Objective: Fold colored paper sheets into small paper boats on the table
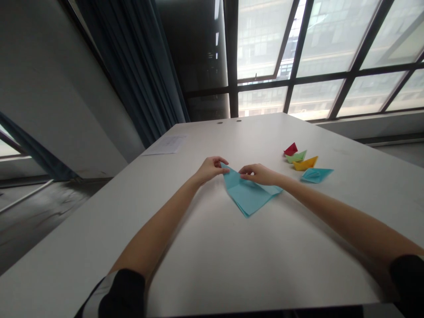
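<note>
A light-blue sheet of folded paper (250,196) lies on the white table, one point toward me, its layers slightly apart at the lower edge. My left hand (212,169) pinches its upper left corner between thumb and fingers, lifting that corner a little. At the paper's upper edge, my right hand (257,174) is closed with thumb and fingertips on a fold. The right hand and forearm cover part of the paper's far right side.
Folded paper boats stand in a row at the right: red (290,149), green (296,157), yellow (305,164) and blue (316,175). A printed sheet (165,145) lies at the white table's (198,274) left edge. Windows (318,44) and a dark blue curtain (132,57) are beyond.
</note>
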Demonstrator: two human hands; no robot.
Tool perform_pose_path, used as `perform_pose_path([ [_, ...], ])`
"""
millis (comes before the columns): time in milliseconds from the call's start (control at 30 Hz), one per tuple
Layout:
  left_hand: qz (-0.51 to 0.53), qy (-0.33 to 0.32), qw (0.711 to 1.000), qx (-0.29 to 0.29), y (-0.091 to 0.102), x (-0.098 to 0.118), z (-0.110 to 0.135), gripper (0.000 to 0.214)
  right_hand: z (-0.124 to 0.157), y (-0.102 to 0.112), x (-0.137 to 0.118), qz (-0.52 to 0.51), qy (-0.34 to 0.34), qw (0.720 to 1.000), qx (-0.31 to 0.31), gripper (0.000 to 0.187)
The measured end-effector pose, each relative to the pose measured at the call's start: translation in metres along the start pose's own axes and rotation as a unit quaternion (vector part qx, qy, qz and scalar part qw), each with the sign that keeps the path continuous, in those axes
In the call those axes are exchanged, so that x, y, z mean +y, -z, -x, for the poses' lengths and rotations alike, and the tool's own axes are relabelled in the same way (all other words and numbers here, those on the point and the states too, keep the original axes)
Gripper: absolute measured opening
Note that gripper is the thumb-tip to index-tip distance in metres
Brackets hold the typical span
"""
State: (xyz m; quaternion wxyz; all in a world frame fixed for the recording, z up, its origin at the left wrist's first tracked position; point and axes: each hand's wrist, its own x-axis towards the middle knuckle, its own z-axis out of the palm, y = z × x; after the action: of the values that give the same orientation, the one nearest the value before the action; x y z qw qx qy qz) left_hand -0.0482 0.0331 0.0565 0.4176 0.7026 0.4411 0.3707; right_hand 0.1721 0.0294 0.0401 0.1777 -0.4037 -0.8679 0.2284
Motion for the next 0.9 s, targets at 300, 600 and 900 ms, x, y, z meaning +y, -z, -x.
perform_pose_path([
  [300, 0.118, 0.044, 0.987, 0.102, -0.004, -0.007, -0.005, 0.034, -0.011, -0.010, 0.012, -0.065, -0.012, 0.997, 0.047, 0.027],
  [600, 0.053, 0.131, 0.988, -0.055, -0.002, -0.018, 0.000, 0.034, -0.012, 0.000, 0.028, -0.168, -0.065, 0.977, 0.110, 0.031],
  [900, 0.054, 0.139, 0.985, -0.081, -0.001, -0.025, 0.001, 0.026, -0.013, -0.001, 0.031, -0.115, -0.096, 0.964, 0.220, 0.033],
])
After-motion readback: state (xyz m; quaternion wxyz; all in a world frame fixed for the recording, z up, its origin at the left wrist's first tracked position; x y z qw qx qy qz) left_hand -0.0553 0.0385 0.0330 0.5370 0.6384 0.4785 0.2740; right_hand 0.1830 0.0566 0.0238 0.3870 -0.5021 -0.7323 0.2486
